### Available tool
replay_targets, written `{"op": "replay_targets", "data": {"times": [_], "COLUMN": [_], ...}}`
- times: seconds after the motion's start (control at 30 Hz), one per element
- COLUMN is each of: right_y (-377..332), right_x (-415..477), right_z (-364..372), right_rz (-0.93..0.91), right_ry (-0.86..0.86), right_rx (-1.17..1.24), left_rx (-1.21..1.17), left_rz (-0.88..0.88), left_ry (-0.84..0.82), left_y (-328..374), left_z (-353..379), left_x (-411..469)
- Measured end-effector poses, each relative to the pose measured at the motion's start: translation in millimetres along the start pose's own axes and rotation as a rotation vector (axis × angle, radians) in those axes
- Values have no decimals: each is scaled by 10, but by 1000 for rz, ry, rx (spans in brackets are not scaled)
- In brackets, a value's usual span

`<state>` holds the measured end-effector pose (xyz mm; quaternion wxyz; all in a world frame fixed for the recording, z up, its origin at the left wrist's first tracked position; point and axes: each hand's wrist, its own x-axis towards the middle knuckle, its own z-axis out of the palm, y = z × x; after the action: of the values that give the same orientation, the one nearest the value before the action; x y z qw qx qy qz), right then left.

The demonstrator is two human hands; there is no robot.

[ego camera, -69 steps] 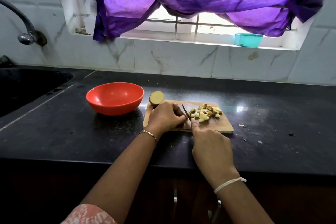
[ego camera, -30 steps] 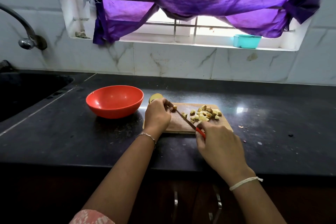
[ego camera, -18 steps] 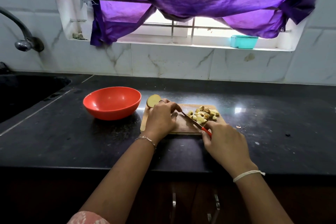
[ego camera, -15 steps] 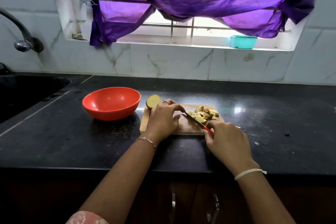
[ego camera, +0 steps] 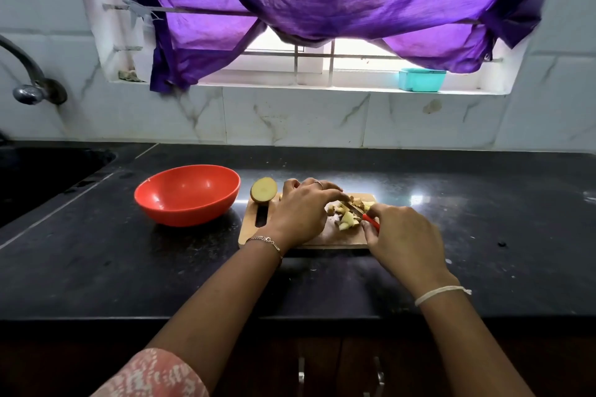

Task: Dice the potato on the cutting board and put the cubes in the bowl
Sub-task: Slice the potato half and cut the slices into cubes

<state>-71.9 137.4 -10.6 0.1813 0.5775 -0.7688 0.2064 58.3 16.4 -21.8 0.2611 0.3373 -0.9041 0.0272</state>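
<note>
Pale potato cubes (ego camera: 347, 218) on wooden cutting board (ego camera: 335, 238) touch loosely bent fingers (ego camera: 325, 195) of left hand (ego camera: 300, 216), just beside right hand (ego camera: 403, 235) gripping red-handled knife (ego camera: 370, 222).

Black speckled stone countertop (ego camera: 322, 284), glossy, with window glare on its far right part. Sink (ego camera: 38, 177) is cut into the left end, and a pale seam line runs diagonally beside it. Directly on the stone: red bowl (ego camera: 187, 200), upright, left of centre. Wooden cutting board (ego camera: 249, 232) sits just right of it, near but not touching, slot handle toward the bowl. Half potato (ego camera: 263, 190) at the board's far-left corner, cut face tilted toward the camera (can't tell if it rests on board or stone). A few small specks (ego camera: 501, 244) lie on the stone, well right of the board.
</note>
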Motion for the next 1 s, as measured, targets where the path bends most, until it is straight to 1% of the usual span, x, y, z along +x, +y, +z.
{"op": "replay_targets", "data": {"times": [0.27, 0.47, 0.57, 0.67, 0.73, 0.8, 0.87, 0.93, 1.0], "right_y": [49, 91, 70, 44, 6, -64, -146, -228, -306], "right_x": [28, -1, -16, -34, -47, -65, -95, -138, -186], "right_z": [-61, -124, -155, -152, -132, -91, -23, 46, 78], "right_rz": [-24, 6, 6, 24, 37, 41, 52, 60, 67], "right_ry": [19, 28, 32, 29, 0, -47, -92, -101, -104], "right_rx": [-14, -39, -30, 39, 158, 261, 307, 342, 371], "left_rx": [55, -41, -133, -319, -369, -383, -372, -375, -314], "left_rz": [38, -47, -147, -354, -485, -566, -599, -577, -509], "left_ry": [-113, -22, 76, 213, 238, 215, 179, 118, 16], "left_y": [14, -112, -199, -351, -453, -547, -610, -632, -603], "left_z": [3, -26, -54, -116, -165, -200, -215, -209, -189], "left_x": [273, 313, 281, 235, 175, 87, 6, -47, -71]}}
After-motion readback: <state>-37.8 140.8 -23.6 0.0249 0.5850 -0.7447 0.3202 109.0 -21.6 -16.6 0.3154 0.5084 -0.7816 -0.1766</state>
